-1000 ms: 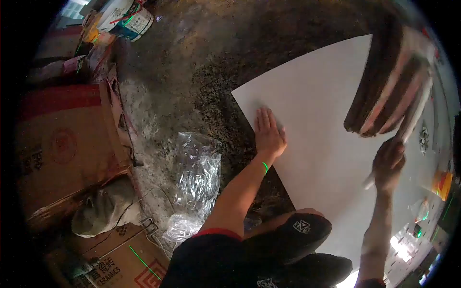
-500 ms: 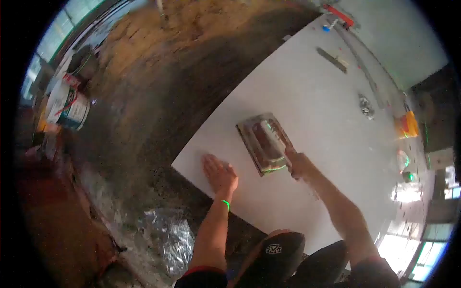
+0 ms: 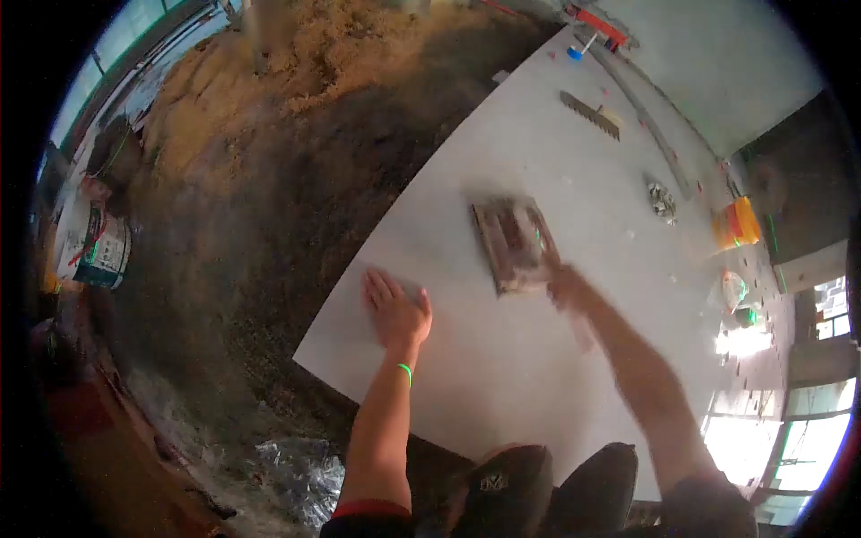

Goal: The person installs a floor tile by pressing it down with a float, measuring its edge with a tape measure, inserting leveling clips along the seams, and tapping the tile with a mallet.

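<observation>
My right hand [image 3: 565,285] is wrapped round the handle end of a rectangular hand float [image 3: 509,247], a dirty, brownish block with a pale rim. Motion smears both the hand and the float. The float is over the large white tile surface [image 3: 466,359]; whether it touches cannot be made out. To the left, my left hand [image 3: 396,309] lies flat on the same surface with its fingers spread, close to the left edge. It holds nothing. A green band [image 3: 406,372] circles the left wrist.
Dark, rough ground [image 3: 242,269] borders the tile on the left, with sandy soil [image 3: 332,54] behind. A notched trowel [image 3: 590,117], crumpled foil-like wrap [image 3: 662,203] and a yellow bucket [image 3: 737,222] lie farther right. A white-green bucket [image 3: 103,247] stands left; clear plastic [image 3: 309,480] is below.
The float and my right hand have shifted slightly up and right over the tile. My left hand stays flat near the edge. The whole view has shifted a little.
</observation>
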Demonstrator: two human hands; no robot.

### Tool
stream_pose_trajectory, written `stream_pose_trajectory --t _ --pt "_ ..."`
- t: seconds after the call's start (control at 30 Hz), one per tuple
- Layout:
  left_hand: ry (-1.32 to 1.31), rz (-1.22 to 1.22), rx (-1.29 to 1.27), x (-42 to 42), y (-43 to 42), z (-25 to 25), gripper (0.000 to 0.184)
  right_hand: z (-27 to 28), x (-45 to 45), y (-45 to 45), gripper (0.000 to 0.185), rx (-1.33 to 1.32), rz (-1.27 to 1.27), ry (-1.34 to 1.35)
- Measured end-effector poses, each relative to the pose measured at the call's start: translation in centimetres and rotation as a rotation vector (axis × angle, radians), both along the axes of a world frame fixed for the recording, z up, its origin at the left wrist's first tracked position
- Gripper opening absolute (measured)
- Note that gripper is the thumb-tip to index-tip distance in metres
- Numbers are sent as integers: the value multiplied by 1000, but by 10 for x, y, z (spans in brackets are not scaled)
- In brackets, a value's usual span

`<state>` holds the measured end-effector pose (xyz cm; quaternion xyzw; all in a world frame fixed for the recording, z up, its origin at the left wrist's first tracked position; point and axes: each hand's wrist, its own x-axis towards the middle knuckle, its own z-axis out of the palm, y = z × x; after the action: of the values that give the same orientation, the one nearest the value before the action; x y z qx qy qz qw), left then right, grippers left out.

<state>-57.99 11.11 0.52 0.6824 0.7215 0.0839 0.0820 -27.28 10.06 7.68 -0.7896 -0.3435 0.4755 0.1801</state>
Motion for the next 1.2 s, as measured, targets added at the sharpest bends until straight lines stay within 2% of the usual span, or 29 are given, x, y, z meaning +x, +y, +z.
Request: stream_pose_trajectory --t 0.03,0.13,0.2,0.27,0.33,0.37,0.4,0.43,0.5,0.53,0.57,0.63,0.67,0.7,0.8,0.87,0.93,0.97,1.03,1.07,1.1,1.13,1.2 --pt "7 -1 -63 -2 -4 3 78 42 0 20 38 43 24 54" --pt "75 -18 -63 -1 0 1 79 162 -22 31 36 206 18 -119" --pt "42 -4 -58 2 -2 -4 79 196 -28 14 36 412 -65 -268" --pt "15 2 -46 2 1 -6 80 162 -12 -7 34 578 -134 -386" --pt "-8 24 -74 5 6 -3 81 64 4 -24 34 692 -14 -572" --pt "-14 30 -67 5 10 -5 81 2 9 -26 37 675 109 -685" --pt "-17 14 -59 5 10 -9 81 -47 9 -20 39 566 198 -674" --pt "-13 -13 -46 5 12 -11 82 -68 7 -1 42 419 227 -516" --pt "-13 -36 -6 3 13 -11 82 0 -3 50 49 285 98 34" --pt "-17 -42 26 3 9 -11 83 34 4 69 53 326 142 212" --pt "-14 -48 35 3 12 -9 83 56 23 92 53 262 260 19" --pt "14 -41 -4 2 14 -14 82 120 20 102 54 254 252 -172" --pt "13 -33 -16 3 12 -14 82 166 2 86 53 306 117 -164" --pt "7 -39 -24 3 13 -8 81 177 -2 75 52 452 72 -215" --pt "30 -48 -68 4 22 9 80 115 8 50 49 757 50 -647" --pt "51 -54 -109 10 27 8 80 -37 55 44 46 718 220 -846" --pt "69 -75 -75 10 27 1 80 -19 19 81 48 308 124 -93" --pt "86 -94 -63 8 33 -2 80 -7 -1 100 49 57 20 135" --pt "94 -86 -18 9 28 -9 80 33 8 128 49 102 -18 391" --pt "95 -92 -12 10 30 -7 80 83 -3 132 48 62 -76 343" --pt "86 -83 -17 8 30 -5 80 134 -12 124 45 138 -55 150" --pt "75 -76 -31 8 29 -5 80 162 -15 114 43 204 -35 -45" --pt "76 -85 -41 7 26 1 81 144 9 93 40 509 -15 -184"
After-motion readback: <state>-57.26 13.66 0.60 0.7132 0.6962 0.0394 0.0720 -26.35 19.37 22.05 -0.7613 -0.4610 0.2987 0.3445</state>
